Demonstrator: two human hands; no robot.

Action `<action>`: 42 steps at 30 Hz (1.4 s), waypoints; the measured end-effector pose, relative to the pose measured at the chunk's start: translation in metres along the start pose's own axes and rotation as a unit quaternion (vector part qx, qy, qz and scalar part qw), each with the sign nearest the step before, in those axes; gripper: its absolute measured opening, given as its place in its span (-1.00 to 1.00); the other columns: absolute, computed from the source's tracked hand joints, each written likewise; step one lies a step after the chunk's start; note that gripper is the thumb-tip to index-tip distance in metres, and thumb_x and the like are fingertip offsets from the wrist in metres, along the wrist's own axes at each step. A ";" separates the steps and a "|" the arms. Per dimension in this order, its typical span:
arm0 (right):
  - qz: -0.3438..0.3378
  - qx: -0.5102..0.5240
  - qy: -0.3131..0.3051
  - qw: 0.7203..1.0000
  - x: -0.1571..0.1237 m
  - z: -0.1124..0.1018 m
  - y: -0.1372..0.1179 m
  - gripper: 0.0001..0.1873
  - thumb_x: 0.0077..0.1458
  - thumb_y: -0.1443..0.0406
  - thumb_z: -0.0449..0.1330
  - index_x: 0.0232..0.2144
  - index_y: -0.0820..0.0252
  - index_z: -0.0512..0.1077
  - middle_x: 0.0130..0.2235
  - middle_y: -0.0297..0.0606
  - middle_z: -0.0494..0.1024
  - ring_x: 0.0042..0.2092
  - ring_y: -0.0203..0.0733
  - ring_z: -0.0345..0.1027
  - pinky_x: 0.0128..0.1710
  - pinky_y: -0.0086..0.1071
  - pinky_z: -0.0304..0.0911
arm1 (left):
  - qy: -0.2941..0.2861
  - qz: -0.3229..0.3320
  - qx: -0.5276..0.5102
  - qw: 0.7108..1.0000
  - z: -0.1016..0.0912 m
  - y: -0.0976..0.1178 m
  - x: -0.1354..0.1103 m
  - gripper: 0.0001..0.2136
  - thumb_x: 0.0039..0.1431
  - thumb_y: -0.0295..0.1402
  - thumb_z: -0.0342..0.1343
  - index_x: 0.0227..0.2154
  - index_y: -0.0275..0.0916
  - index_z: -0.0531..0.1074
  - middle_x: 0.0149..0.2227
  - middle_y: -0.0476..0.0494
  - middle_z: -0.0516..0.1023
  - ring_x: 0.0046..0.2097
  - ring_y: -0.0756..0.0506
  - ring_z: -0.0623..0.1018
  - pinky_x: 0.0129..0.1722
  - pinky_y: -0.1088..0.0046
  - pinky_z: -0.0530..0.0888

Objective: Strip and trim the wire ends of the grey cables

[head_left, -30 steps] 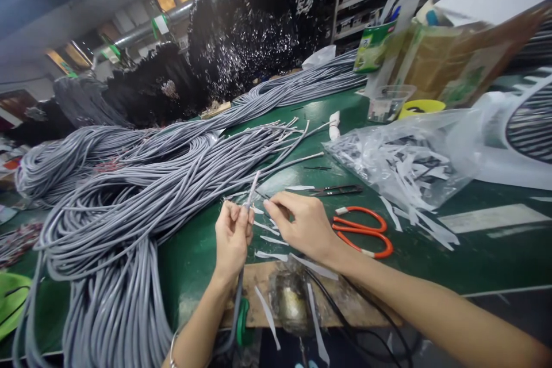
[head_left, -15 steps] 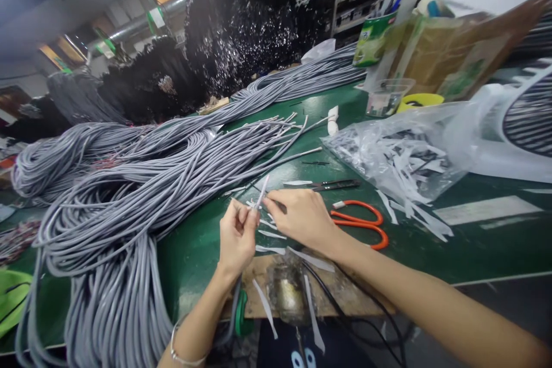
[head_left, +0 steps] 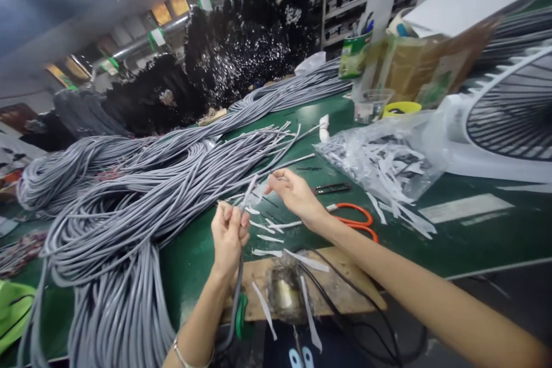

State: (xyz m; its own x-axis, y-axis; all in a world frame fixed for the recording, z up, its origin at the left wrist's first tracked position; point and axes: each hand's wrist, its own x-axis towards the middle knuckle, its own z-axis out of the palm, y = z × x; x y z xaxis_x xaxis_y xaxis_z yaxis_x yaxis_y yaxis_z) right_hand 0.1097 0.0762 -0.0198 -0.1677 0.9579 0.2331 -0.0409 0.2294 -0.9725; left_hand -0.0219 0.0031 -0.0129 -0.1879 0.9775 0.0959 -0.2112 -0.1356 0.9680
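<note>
My left hand (head_left: 230, 236) is closed around a grey cable (head_left: 239, 287) near its end, and the cable runs down past my wrist. A pale stripped tip (head_left: 250, 185) sticks up above the fingers. My right hand (head_left: 290, 192) is a little to the right, thumb and fingertips pinched on a thin, whitish strip (head_left: 260, 191) that is blurred and reaches toward the cable tip. Below the hands, loose white strips (head_left: 269, 238) lie on the green table. Orange-handled scissors (head_left: 356, 215) rest under and beside my right forearm.
Large bundles of grey cable (head_left: 129, 207) cover the left side. A plastic bag of white strips (head_left: 383, 152) and a white fan (head_left: 509, 115) stand right. Near the front edge, a metal device (head_left: 284, 293) sits on a wooden board (head_left: 345, 276) with black cords. Black tweezers (head_left: 332, 188) lie behind the scissors.
My right hand has drawn away from the cable tip, up and to the right, with the whitish strip between. My left hand still grips the cable. The view has shifted slightly.
</note>
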 end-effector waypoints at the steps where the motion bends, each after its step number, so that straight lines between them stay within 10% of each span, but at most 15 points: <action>1: 0.025 0.084 -0.043 0.995 -0.002 0.003 -0.001 -0.59 -0.12 0.00 0.21 -0.38 0.17 0.25 -0.46 -0.30 0.50 -0.42 -0.26 0.36 -0.42 -0.44 0.20 | -0.008 -0.015 -0.008 1.000 0.000 0.000 0.000 -0.51 -0.06 -0.12 0.22 -0.52 -0.17 -0.07 -0.63 0.20 0.14 -0.69 0.19 -0.04 -0.74 0.76 -0.11; 5: 0.075 0.192 -0.111 0.972 -0.011 0.013 -0.002 -0.41 -0.41 0.17 0.40 -0.27 0.20 0.31 -0.52 -0.40 0.48 -0.47 -0.32 0.34 -0.43 -0.47 0.20 | -0.027 -0.036 -0.020 0.999 0.006 -0.001 -0.001 -0.46 -0.13 -0.08 0.26 -0.54 -0.19 -0.08 -0.64 0.20 0.13 -0.69 0.21 0.01 -0.74 0.78 -0.08; 19: 0.128 0.219 0.051 0.966 -0.007 0.011 0.008 -0.65 -0.35 0.26 0.28 -0.41 0.22 0.34 -0.57 -0.49 0.32 -0.66 -0.51 -0.08 -0.69 -0.53 -0.22 | -0.024 -0.049 -0.007 0.998 0.000 -0.007 0.001 -0.60 -0.18 -0.13 0.28 -0.37 -0.32 0.35 -0.68 0.17 0.13 -0.70 0.21 -0.05 -0.75 0.69 -0.12; 24: 0.041 0.196 0.158 0.967 -0.002 0.002 0.006 -0.66 -0.22 0.15 0.22 -0.37 0.19 0.28 -0.44 -0.38 0.36 -0.60 -0.46 0.04 -0.70 -0.53 -0.15 | -0.011 -0.055 -0.007 0.998 0.000 -0.006 0.001 -0.60 -0.21 -0.15 0.30 -0.37 -0.33 0.39 -0.68 0.17 0.12 -0.69 0.20 -0.05 -0.74 0.68 -0.14; 31: -0.040 0.148 -0.053 0.987 -0.014 0.005 -0.006 -0.60 -0.20 0.10 0.27 -0.32 0.20 0.34 -0.35 -0.25 0.45 -0.28 -0.22 0.33 -0.46 -0.47 0.23 | 0.021 -0.020 0.087 0.996 0.002 -0.007 0.003 -0.63 -0.22 -0.09 0.27 -0.60 -0.33 0.34 -0.72 0.19 -0.01 -0.68 0.18 -0.05 -0.71 0.63 -0.09; 42: -0.086 0.043 -0.013 0.995 -0.015 0.002 -0.002 -0.81 -0.14 0.23 0.22 -0.59 0.27 0.46 -0.57 -0.33 0.44 -0.54 -0.34 0.21 -0.55 -0.49 0.13 | -0.119 -0.095 0.244 0.958 -0.002 -0.011 0.008 -0.75 -0.22 -0.33 0.14 -0.81 -0.31 0.25 -0.75 0.09 0.08 -0.63 0.11 0.07 -0.61 0.55 0.05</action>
State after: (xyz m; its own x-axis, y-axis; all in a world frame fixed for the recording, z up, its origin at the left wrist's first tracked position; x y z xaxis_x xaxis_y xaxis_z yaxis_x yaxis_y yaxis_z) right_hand 0.1107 0.0607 -0.0212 -0.1759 0.9008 0.3969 -0.1548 0.3729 -0.9149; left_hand -0.0233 0.0119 -0.0229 0.0460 0.9940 -0.0996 0.2654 0.0839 0.9605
